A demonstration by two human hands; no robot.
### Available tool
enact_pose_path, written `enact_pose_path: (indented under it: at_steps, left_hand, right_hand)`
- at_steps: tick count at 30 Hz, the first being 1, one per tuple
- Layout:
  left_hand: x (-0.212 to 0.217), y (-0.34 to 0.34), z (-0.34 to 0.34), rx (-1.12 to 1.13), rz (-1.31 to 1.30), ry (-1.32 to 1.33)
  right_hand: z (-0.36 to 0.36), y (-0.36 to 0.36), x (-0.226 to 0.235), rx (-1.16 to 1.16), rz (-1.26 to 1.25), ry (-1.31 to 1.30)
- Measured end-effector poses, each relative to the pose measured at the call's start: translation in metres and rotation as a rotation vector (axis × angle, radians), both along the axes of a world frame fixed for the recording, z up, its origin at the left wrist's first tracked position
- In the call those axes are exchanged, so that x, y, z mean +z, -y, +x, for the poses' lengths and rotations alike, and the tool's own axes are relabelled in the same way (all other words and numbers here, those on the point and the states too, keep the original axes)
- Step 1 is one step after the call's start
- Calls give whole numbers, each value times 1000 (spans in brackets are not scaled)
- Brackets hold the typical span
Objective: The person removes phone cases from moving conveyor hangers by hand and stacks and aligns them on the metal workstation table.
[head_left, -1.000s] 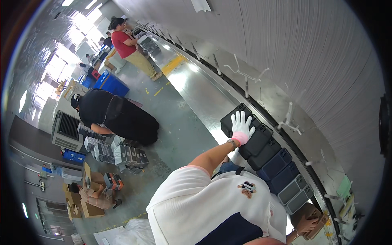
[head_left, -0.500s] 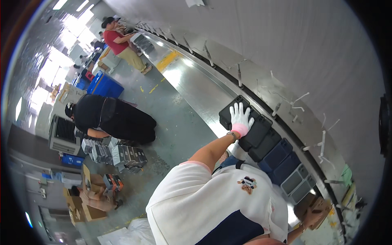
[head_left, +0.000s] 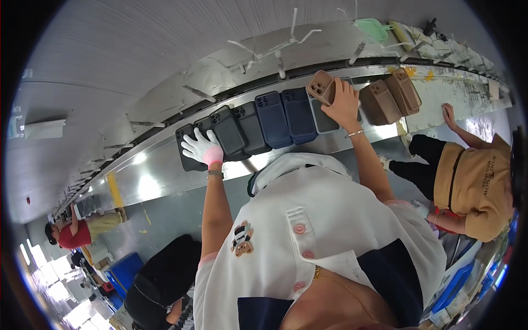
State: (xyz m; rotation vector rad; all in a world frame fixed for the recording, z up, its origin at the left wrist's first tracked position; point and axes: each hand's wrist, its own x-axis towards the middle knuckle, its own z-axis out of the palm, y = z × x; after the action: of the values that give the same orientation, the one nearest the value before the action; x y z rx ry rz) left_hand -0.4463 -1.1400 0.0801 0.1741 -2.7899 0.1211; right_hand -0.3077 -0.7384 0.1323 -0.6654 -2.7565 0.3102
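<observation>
My left hand (head_left: 202, 146), in a white glove with a pink cuff, rests with spread fingers on black phone cases (head_left: 190, 159) at the left end of a row. Bare, my right hand (head_left: 344, 104) grips a brown phone case (head_left: 320, 88) over the grey phone cases (head_left: 325, 118). Between my hands lie more black cases (head_left: 228, 131) and two stacks of navy cases (head_left: 272, 121). To the right of my right hand stand stacks of brown cases (head_left: 378, 104), apart from the grey ones.
The row lies on a long metal ledge (head_left: 146, 184) with white pegs (head_left: 280, 63) along its far side. A green dustpan (head_left: 374, 28) lies at the back right. One person in tan (head_left: 467, 187) stands at the right; others in black (head_left: 159, 280) and red (head_left: 74, 235) are at the left.
The view has turned, bringing the row level across it. My right hand has come from the brown stacks to over the grey cases, holding a brown case. My left hand stays on the black cases.
</observation>
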Motion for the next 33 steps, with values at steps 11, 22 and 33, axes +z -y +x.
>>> enact_pose_path:
  at_steps: [11, 22, 33]
  left_hand:
    - [23, 4, -6, 10, 66, -43]
    - [-2, -27, 13, 42, 250, -23]
    - [13, -17, 2, 78, 240, -16]
  right_hand:
    - [-25, 6, 10, 73, -13, -40]
    - [2, -18, -29, 51, 44, 10]
    - [-14, -10, -18, 23, 79, 133]
